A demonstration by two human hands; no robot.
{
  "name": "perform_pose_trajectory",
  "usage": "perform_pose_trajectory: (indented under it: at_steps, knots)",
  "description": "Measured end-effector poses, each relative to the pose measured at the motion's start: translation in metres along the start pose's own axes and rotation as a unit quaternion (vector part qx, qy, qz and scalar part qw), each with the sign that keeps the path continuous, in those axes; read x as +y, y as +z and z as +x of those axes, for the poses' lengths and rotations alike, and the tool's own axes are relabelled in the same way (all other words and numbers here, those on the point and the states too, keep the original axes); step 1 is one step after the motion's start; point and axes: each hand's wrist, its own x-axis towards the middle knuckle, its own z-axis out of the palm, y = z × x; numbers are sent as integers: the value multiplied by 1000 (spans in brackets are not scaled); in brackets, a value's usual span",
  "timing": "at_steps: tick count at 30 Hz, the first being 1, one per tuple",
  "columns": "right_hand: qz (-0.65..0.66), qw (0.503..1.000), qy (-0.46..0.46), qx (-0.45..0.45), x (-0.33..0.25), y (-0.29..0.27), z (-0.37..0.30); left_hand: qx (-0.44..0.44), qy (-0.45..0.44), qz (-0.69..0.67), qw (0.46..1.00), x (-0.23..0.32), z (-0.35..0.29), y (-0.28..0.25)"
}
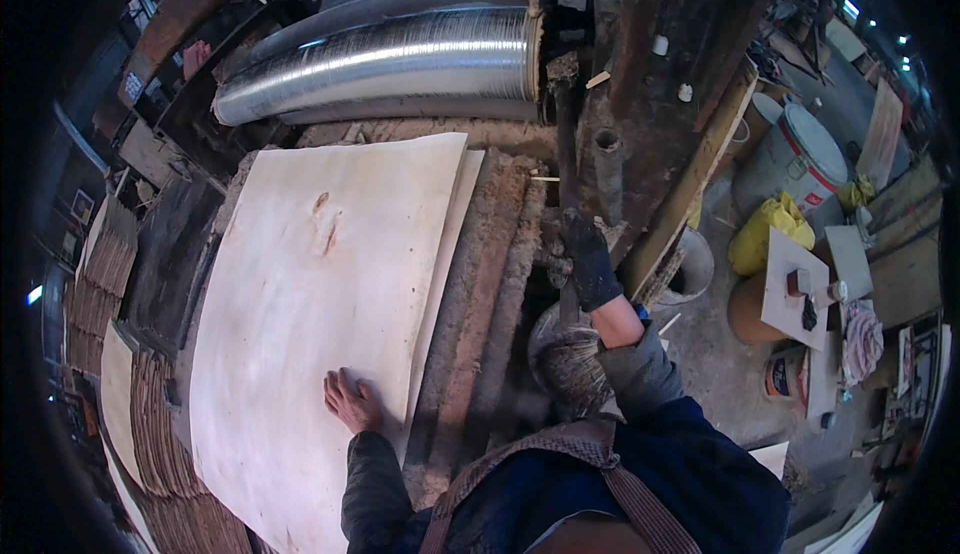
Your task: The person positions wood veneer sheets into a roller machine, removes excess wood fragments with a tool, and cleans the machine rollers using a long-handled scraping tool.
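Seen from a worker's head, through the left of two side-by-side fisheye cameras, a wide workshop view looks steeply down and ahead, upright. The wearer's torso (510,479) crowds the near lower edge, with the left hand (353,404) and right hand (592,266) at close range; a shiny metal roller (400,62) lies farther off, toward the top. Straight edges bow toward the view's darkened rim, and workshop floor (712,354) spreads at right

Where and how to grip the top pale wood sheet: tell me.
Probably pinch the top pale wood sheet at its right long edge, coming from the right: it is broad and thin, and the sheet beneath sticks out there, marking a step.
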Motion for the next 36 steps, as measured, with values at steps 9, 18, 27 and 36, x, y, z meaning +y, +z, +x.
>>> perform_pose_trajectory:
  at_steps: [9, 18, 27, 36]
  knots:
    - [120, 985, 120, 24, -23, 40, 23, -6, -13, -4, 1000, 0, -1, -1]
    - [54, 996, 67, 23, 5, 18, 50, -20, -10, -2, 1000, 4, 1, -3]
    - [170, 982, 72, -39, -42, 67, 43, -11, -7, -12, 1000, 0, -3, -3]
    - [284, 950, 111, -62, -49, 63, 51, -8, -14, -10, 1000, 1, -2, -1]
